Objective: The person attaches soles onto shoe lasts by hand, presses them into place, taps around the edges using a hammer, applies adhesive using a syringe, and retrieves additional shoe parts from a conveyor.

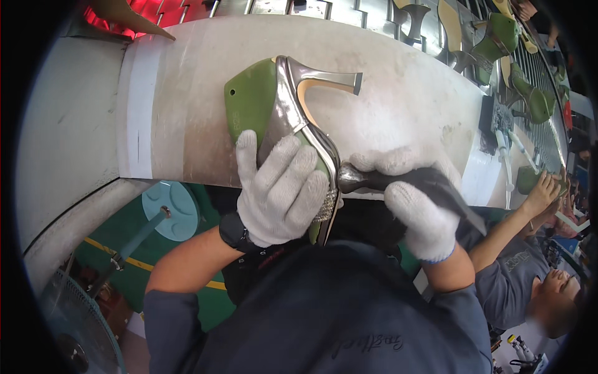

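Note:
A metallic silver-bronze high-heeled shoe (288, 103) lies on its side, fitted over a green shoe last (254, 93). Its slim heel points to the right, and a glittery band crosses it near the toe. My left hand (280, 193), in a white knit glove, grips the shoe around its front part, fingers spread over the upper. In my gloved right hand (420, 202) is a shoemaker's hammer (374, 179) with a dark rounded head. That head is at the edge of the sole, touching or very close to it. The toe end is partly hidden behind my left hand.
Beneath the shoe is a pale worn bench (193, 75). Along the back runs a slatted metal conveyor (349, 12) carrying more shoes on green lasts (498, 37). A co-worker (517, 274) sits at the right. A blue round stool (171, 209) and a fan (81, 330) stand lower left.

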Motion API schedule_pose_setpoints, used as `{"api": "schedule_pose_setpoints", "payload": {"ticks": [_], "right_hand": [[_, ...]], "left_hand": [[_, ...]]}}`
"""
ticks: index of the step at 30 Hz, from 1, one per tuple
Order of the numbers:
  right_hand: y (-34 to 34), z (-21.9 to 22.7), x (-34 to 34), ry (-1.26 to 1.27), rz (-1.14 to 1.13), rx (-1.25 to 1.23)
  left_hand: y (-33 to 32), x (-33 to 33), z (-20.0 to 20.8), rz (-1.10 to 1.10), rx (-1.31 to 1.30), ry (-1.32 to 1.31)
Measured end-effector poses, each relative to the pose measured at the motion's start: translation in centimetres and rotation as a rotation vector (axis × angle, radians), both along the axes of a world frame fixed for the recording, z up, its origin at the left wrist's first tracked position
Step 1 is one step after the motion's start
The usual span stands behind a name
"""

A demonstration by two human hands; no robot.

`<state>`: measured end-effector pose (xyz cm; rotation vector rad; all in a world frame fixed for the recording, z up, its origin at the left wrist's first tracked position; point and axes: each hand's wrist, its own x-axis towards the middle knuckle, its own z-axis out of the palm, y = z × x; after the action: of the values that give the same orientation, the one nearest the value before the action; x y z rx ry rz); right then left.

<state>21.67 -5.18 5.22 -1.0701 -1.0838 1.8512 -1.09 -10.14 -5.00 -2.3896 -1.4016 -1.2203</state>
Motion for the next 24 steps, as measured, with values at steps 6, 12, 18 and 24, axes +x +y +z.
{"api": "schedule_pose_setpoints", "payload": {"ticks": [6, 12, 18, 24], "right_hand": [[5.2, 1.3, -0.9, -0.005, 0.161, -0.208], [7.6, 1.3, -1.9, -0.023, 0.211, -0.104], [8.3, 1.3, -3.6, -0.029, 0.195, -0.097], [11.8, 3.7, -5.0, -0.531, 0.441, 0.04]], "left_hand": [[0.2, 0.3, 0.5, 0.024, -0.044, -0.01], [0.4, 1.3, -1.3, 0.06, 0.106, -0.117], [-0.1, 1.4, -1.1, 0.084, 0.083, -0.138], [0.2, 0.4, -0.3, -0.002, 0.048, -0.042]]}}
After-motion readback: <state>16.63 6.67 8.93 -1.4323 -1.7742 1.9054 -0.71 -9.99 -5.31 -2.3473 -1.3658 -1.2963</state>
